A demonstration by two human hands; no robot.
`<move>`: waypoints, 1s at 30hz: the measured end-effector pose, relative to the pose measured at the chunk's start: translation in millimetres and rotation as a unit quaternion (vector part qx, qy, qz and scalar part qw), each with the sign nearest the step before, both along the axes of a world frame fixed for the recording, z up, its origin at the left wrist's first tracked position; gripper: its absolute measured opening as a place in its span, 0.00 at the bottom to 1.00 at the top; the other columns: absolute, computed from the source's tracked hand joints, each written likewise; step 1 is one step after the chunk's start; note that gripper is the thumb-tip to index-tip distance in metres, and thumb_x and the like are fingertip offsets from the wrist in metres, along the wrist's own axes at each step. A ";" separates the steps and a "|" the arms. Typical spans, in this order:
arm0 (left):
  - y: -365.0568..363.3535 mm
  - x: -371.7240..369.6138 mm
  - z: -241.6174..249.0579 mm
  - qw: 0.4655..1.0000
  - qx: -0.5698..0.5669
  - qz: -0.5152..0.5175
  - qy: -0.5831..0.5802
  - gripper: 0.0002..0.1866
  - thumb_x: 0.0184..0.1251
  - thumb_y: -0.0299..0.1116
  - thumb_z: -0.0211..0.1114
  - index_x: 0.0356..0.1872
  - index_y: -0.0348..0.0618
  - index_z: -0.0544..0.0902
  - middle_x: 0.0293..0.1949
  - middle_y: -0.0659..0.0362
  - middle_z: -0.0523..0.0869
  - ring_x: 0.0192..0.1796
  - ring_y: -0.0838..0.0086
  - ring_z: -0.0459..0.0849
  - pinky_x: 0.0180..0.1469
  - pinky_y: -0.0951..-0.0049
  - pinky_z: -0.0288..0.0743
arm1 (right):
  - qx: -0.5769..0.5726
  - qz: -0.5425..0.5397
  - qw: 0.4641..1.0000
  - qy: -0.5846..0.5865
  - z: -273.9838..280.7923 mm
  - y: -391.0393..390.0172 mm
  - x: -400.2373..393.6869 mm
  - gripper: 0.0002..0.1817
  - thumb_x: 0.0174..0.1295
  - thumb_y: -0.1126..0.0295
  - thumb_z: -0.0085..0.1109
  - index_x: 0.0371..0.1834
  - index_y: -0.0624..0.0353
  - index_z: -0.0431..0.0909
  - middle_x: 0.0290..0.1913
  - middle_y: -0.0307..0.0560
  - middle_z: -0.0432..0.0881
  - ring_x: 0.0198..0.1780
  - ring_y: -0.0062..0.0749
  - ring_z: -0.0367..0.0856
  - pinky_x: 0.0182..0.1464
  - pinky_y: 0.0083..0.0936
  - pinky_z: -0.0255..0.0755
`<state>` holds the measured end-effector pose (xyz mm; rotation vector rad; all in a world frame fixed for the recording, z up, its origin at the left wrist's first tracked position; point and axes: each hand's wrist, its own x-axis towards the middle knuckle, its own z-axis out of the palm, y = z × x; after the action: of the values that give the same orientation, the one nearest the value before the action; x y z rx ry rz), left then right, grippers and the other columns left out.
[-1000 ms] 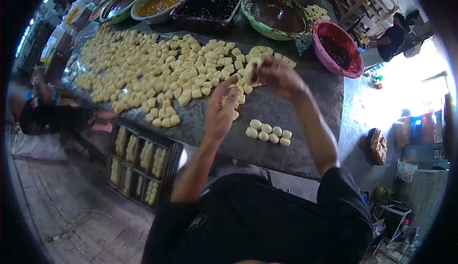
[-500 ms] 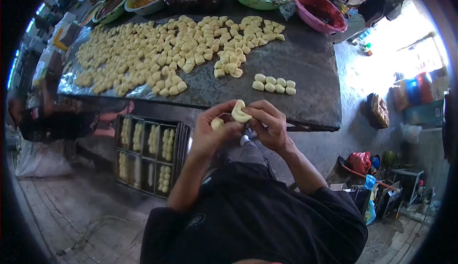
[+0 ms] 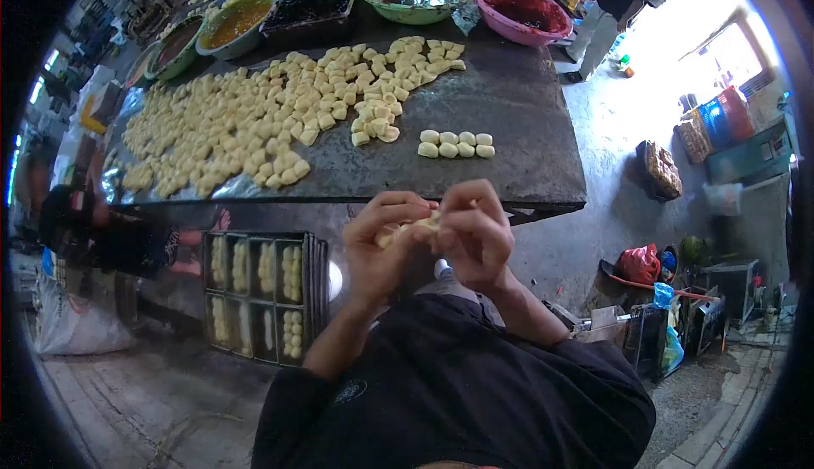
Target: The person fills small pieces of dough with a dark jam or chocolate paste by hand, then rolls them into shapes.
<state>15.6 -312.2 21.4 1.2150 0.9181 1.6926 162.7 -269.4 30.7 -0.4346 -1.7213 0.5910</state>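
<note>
My left hand (image 3: 379,238) and my right hand (image 3: 476,236) meet in front of the table edge, fingers closed on a pale piece of dough (image 3: 432,220). Most of that piece is hidden by the fingers. A second dough lump (image 3: 388,237) shows in the palm of my left hand. Beyond my hands, two short rows of smooth dough balls (image 3: 456,145) sit side by side on the dark table (image 3: 517,113). Left of these spreads a large heap of cut dough pieces (image 3: 246,121).
Bowls of coloured filling stand along the back, among them a green bowl (image 3: 411,16) and a pink bowl (image 3: 527,35). Below the table at left is a sectioned baking pan (image 3: 277,304) holding rows of dough balls. A person (image 3: 617,2) stands at back right; another's bare feet show at left.
The dough between my hands, earlier a visible folded curl, is now mostly covered by my fingers. My fingers have closed further round it. The view has shifted slightly.
</note>
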 end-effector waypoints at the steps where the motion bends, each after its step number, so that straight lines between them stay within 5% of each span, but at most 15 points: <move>1: 4.6 1.4 -17.2 1.000 0.005 -0.010 -0.025 0.09 0.57 0.21 0.74 0.40 0.37 0.88 0.45 0.52 0.87 0.50 0.64 0.87 0.54 0.67 0.80 | 0.007 -0.052 0.999 -0.015 -7.3 6.1 3.2 0.09 0.65 0.71 0.67 0.41 0.64 0.77 0.43 0.47 0.77 0.34 0.23 0.78 0.29 0.22 0.74; 2: 7.1 2.0 -19.4 0.999 0.042 0.003 0.029 0.10 0.55 0.22 0.75 0.40 0.38 0.88 0.45 0.51 0.87 0.52 0.62 0.87 0.56 0.66 0.80 | -0.145 -0.006 0.988 0.051 -5.4 5.6 4.7 0.10 0.66 0.71 0.67 0.42 0.64 0.76 0.42 0.45 0.77 0.33 0.22 0.79 0.28 0.21 0.74; 4: 12.8 2.5 -18.0 0.983 0.117 0.028 0.139 0.12 0.53 0.22 0.77 0.40 0.38 0.88 0.47 0.50 0.87 0.55 0.59 0.86 0.59 0.62 0.81 | -0.427 0.086 0.882 0.180 0.4 5.7 6.1 0.11 0.67 0.70 0.66 0.44 0.62 0.74 0.40 0.43 0.78 0.31 0.21 0.80 0.26 0.18 0.75; 8: 25.7 14.6 -12.8 0.932 0.192 0.053 0.302 0.14 0.50 0.25 0.78 0.40 0.40 0.89 0.46 0.53 0.89 0.58 0.55 0.85 0.62 0.59 0.81 | -0.576 0.215 0.732 0.293 -33.1 27.9 16.2 0.11 0.70 0.67 0.63 0.45 0.59 0.71 0.33 0.39 0.79 0.28 0.18 0.79 0.21 0.18 0.74; 9: 34.9 14.1 -12.6 0.911 0.225 0.071 0.339 0.14 0.51 0.25 0.76 0.41 0.41 0.88 0.43 0.54 0.89 0.52 0.57 0.88 0.56 0.63 0.83 | -0.586 0.227 0.721 0.293 -32.6 31.9 20.1 0.10 0.70 0.68 0.63 0.42 0.61 0.73 0.34 0.40 0.80 0.27 0.18 0.79 0.20 0.17 0.72; 12: 58.8 20.7 -12.7 0.925 0.214 0.068 0.307 0.14 0.52 0.22 0.74 0.43 0.42 0.89 0.41 0.54 0.89 0.45 0.59 0.88 0.48 0.68 0.83 | -0.483 0.155 0.824 0.252 -24.5 45.0 22.5 0.10 0.69 0.68 0.64 0.38 0.62 0.75 0.32 0.38 0.79 0.26 0.17 0.78 0.20 0.15 0.72; 14: 68.0 33.9 -10.6 0.970 0.104 0.089 0.203 0.15 0.53 0.18 0.72 0.43 0.40 0.88 0.38 0.55 0.88 0.42 0.68 0.86 0.43 0.73 0.80 | -0.296 0.140 0.938 0.115 -18.7 59.0 35.3 0.09 0.61 0.74 0.70 0.36 0.67 0.79 0.39 0.41 0.77 0.34 0.19 0.80 0.25 0.16 0.74; 16: 76.4 50.7 -7.9 0.990 -0.014 0.118 0.073 0.14 0.53 0.17 0.71 0.42 0.39 0.88 0.36 0.55 0.88 0.42 0.71 0.86 0.43 0.74 0.79 | -0.225 0.117 0.967 0.002 -8.0 73.2 48.0 0.09 0.60 0.76 0.71 0.36 0.69 0.80 0.43 0.43 0.76 0.38 0.20 0.81 0.30 0.17 0.77; 19: 105.1 58.7 -25.5 0.989 -0.044 0.076 0.122 0.14 0.60 0.20 0.71 0.48 0.37 0.84 0.37 0.55 0.87 0.39 0.75 0.85 0.40 0.77 0.79 | -0.203 0.071 0.974 -0.069 -10.0 99.0 65.8 0.08 0.63 0.75 0.68 0.39 0.68 0.79 0.43 0.42 0.75 0.40 0.20 0.81 0.36 0.18 0.80; 22: 123.6 72.3 -34.9 0.987 -0.096 0.078 0.106 0.08 0.68 0.24 0.69 0.46 0.36 0.84 0.38 0.57 0.88 0.38 0.76 0.86 0.40 0.78 0.79 | -0.394 0.097 0.911 0.076 -29.1 118.0 69.1 0.09 0.66 0.74 0.66 0.43 0.66 0.78 0.43 0.41 0.75 0.42 0.21 0.81 0.40 0.20 0.80; 23: 130.3 80.7 -37.0 0.987 -0.101 0.106 0.072 0.06 0.68 0.24 0.68 0.44 0.36 0.85 0.38 0.57 0.88 0.38 0.76 0.86 0.40 0.78 0.79 | -0.501 0.112 0.849 0.125 -28.6 118.8 70.2 0.07 0.69 0.75 0.61 0.44 0.66 0.76 0.44 0.40 0.76 0.44 0.21 0.81 0.44 0.20 0.79; 25: 144.7 92.2 -36.1 0.978 -0.102 0.160 0.089 0.04 0.69 0.25 0.68 0.40 0.35 0.86 0.37 0.56 0.89 0.39 0.77 0.87 0.41 0.79 0.79 | -0.486 0.114 0.866 0.036 -42.8 137.3 80.1 0.05 0.70 0.76 0.60 0.42 0.66 0.76 0.44 0.40 0.76 0.44 0.21 0.80 0.47 0.21 0.79; 28: 163.3 82.8 -73.2 0.964 -0.173 0.046 0.194 0.07 0.68 0.23 0.68 0.44 0.34 0.86 0.39 0.55 0.90 0.39 0.76 0.88 0.42 0.79 0.80 | -0.498 0.134 0.857 -0.013 -70.0 161.6 98.5 0.03 0.69 0.79 0.57 0.42 0.65 0.76 0.42 0.41 0.77 0.46 0.21 0.80 0.50 0.24 0.77; 30: 167.6 82.7 -83.1 0.955 -0.248 0.002 0.161 0.09 0.68 0.21 0.67 0.48 0.33 0.86 0.42 0.55 0.90 0.42 0.76 0.87 0.46 0.78 0.81 | -0.459 0.117 0.878 -0.067 -85.8 179.7 107.9 0.04 0.68 0.79 0.57 0.43 0.65 0.76 0.40 0.41 0.77 0.46 0.22 0.80 0.49 0.25 0.77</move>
<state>98.3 -144.6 -61.7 1.1490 1.4412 1.1735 270.7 -89.7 -55.2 -0.9478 -1.5380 1.6020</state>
